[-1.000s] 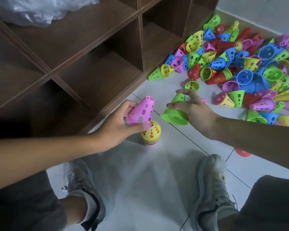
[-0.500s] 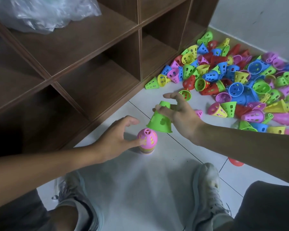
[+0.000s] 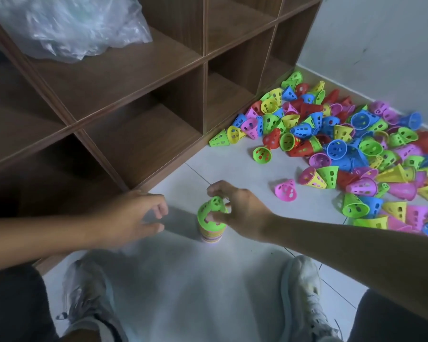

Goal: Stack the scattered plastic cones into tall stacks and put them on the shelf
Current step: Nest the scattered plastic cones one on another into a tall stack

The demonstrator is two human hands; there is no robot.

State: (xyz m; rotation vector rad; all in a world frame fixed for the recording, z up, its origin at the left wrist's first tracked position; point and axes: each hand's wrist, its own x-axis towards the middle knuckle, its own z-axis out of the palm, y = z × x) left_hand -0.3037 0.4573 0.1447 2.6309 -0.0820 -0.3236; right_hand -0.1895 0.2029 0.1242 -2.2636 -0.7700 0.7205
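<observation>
Head view: right hand [image 3: 242,213] fingers pinch green cone [image 3: 211,211] atop short stack [image 3: 211,230]; left hand [image 3: 134,218] loosely curled, empty. A skewed seating may topple the unsteadied stack.

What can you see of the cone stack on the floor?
The stack stands upright on the pale tiled floor between the two hands, in front of the shelf. It is short: nested plastic cones with only their rims showing as coloured bands below, and a perforated green cone on top. The right hand grips that cone; the left hand is just clear of it.
</observation>
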